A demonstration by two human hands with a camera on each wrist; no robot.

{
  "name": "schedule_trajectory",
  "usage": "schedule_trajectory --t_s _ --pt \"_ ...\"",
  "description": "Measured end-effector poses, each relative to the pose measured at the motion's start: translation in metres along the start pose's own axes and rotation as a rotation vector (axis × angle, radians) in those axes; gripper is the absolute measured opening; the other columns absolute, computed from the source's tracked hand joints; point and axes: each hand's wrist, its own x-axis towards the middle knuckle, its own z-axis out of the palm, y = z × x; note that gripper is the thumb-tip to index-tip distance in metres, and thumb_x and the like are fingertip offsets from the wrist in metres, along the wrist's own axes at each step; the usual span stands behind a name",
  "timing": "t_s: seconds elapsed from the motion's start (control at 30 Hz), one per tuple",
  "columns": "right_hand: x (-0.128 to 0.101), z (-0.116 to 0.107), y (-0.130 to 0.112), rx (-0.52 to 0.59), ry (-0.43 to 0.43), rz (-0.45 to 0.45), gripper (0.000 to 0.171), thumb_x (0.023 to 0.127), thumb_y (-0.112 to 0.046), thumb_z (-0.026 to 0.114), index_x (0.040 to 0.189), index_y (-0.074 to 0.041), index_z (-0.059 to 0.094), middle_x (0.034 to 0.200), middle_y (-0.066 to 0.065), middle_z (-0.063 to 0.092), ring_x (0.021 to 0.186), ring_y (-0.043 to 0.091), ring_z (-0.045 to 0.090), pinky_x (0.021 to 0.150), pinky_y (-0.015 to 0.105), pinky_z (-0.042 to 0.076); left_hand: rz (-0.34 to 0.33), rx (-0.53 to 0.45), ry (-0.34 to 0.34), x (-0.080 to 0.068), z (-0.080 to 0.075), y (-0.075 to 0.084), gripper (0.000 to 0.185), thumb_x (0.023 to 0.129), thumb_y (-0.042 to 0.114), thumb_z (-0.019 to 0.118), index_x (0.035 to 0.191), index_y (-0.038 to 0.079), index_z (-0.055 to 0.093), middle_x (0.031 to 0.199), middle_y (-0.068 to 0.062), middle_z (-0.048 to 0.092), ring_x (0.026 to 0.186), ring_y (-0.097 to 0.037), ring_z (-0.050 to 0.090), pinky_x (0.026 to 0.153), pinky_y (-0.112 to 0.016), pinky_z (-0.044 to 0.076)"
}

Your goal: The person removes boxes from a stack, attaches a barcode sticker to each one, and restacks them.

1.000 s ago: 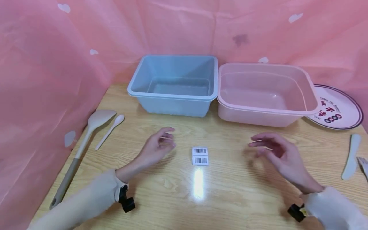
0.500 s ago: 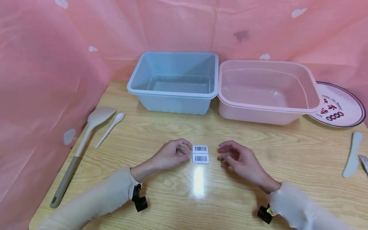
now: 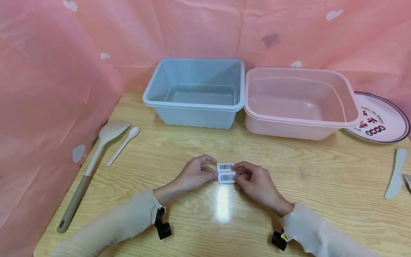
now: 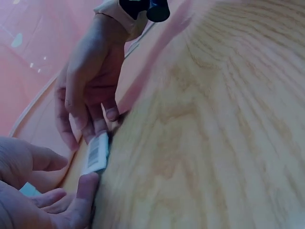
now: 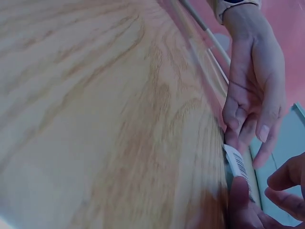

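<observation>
Two small white barcode-labelled pieces lie one behind the other on the table, the back piece point(image 3: 224, 167) and the front piece point(image 3: 226, 178). My left hand point(image 3: 196, 173) reaches their left edges, its thumb tip at the front one and its fingers loosely bent. From the other side, my right hand point(image 3: 256, 181) has thumb and forefinger at their right edges. Close up in the left wrist view, one barcode piece point(image 4: 96, 153) sits between a thumb and the other hand's fingertips. The right wrist view also shows a barcode piece point(image 5: 237, 163) between both hands.
A blue basin point(image 3: 196, 116) and a pink basin point(image 3: 285, 130) stand at the back. Behind the pink one lies a white plate point(image 3: 393, 117). A spatula point(image 3: 93, 160) and small spoon point(image 3: 123, 146) lie left; a pale knife point(image 3: 395, 175) and partly cut-off fork point(image 3: 407, 181) lie right.
Both hands have come inward from either side of the barcode pieces to their edges, the right hand travelling farther. The pieces still lie on the table.
</observation>
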Motion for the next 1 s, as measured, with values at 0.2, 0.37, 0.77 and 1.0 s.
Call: schedule_trajectory --t_s 0.2,0.37,0.77,1.0 --pt "0.003 0.002 0.003 0.074 -0.012 0.047 0.014 0.09 0.0 0.063 0.102 0.005 0.066 0.091 0.018 0.07 0.062 0.012 0.066 0.056 0.026 0.057 -0.018 -0.064 0.01 0.004 0.006 -0.006 0.028 0.087 0.003 0.067 0.114 0.0 0.06 0.098 -0.017 0.071 0.085 -0.018 0.07 0.076 -0.028 0.059" --pt "0.004 0.0 0.004 0.159 -0.006 0.083 0.015 0.09 -0.001 0.064 0.102 0.008 0.065 0.096 0.023 0.07 0.059 0.011 0.064 0.056 0.027 0.057 -0.018 -0.155 0.032 0.005 0.005 -0.003 0.025 0.088 0.001 0.066 0.112 0.0 0.06 0.097 -0.017 0.07 0.085 -0.015 0.067 0.076 -0.03 0.059" --pt "0.005 -0.002 -0.011 0.238 0.089 -0.033 0.011 0.089 0.004 0.062 0.099 0.007 0.065 0.094 0.025 0.069 0.058 0.017 0.064 0.054 0.033 0.057 -0.049 -0.264 0.077 -0.001 0.002 0.007 0.029 0.088 0.005 0.068 0.115 0.003 0.056 0.095 -0.012 0.072 0.079 -0.014 0.066 0.071 -0.028 0.054" --pt "0.006 -0.004 -0.016 0.242 0.128 -0.15 0.009 0.089 0.002 0.063 0.098 0.004 0.066 0.089 0.022 0.069 0.056 0.02 0.064 0.052 0.034 0.056 0.034 -0.283 0.12 -0.003 0.004 0.013 0.015 0.087 0.001 0.068 0.101 -0.002 0.062 0.087 -0.005 0.068 0.076 -0.014 0.063 0.068 -0.026 0.053"
